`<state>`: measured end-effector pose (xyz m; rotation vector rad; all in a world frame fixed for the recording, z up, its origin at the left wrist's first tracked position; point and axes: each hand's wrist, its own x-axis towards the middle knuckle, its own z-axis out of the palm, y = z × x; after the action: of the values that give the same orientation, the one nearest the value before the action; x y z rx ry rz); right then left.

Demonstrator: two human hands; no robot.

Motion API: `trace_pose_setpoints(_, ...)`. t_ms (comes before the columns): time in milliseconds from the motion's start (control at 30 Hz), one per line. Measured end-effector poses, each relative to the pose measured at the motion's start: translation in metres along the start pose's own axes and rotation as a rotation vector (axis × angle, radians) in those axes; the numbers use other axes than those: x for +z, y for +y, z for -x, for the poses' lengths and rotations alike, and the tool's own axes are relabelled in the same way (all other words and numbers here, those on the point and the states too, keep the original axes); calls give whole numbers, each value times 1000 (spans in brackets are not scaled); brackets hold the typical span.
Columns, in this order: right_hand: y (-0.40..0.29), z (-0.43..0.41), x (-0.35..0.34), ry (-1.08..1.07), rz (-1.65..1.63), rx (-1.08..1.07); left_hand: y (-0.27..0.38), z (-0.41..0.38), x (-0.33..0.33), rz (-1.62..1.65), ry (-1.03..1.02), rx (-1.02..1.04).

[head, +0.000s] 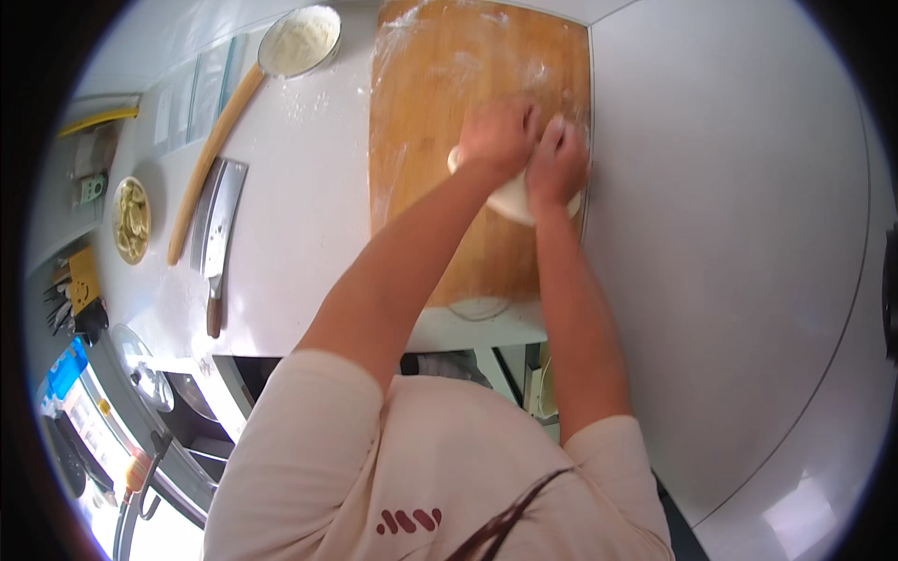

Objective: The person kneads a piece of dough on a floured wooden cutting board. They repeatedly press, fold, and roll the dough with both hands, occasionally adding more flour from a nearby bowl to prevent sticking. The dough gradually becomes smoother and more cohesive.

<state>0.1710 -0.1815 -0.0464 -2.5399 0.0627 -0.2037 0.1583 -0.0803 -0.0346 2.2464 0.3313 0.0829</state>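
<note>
A piece of pale dough lies on the wooden board, near its right edge. Bearing down on it from above is my left hand, its fingers curled in and some blur on it. Close beside, my right hand is also curled on the dough, its thumb folded over. Dough shows at the left of my left hand and below both hands. The rest of it, and my fingertips, are hidden. White flour streaks the far part of the board.
Left of the board are a bowl of flour, a long wooden rolling pin, a cleaver and a bowl of pale food pieces. A glass pot lid sits farther left. A white tiled wall runs along the board's right edge.
</note>
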Motion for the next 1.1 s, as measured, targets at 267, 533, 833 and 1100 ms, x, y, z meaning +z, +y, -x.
trace_pose_setpoints(267, 19, 37, -30, -869, 179, -123, -47, 30, -65, -44, -734, 12)
trace_pose_setpoints(533, -66, 129, 3, -652, -749, 164, -85, 177, -103, 561, -387, -191)
trace_pose_setpoints(833, -214, 5, 77, -745, -410, -528, -53, 169, -97, -150, -304, -135)
trace_pose_setpoints(1100, -282, -37, 175, -998, 10, -931, -59, 156, -104, 43, -507, -172)
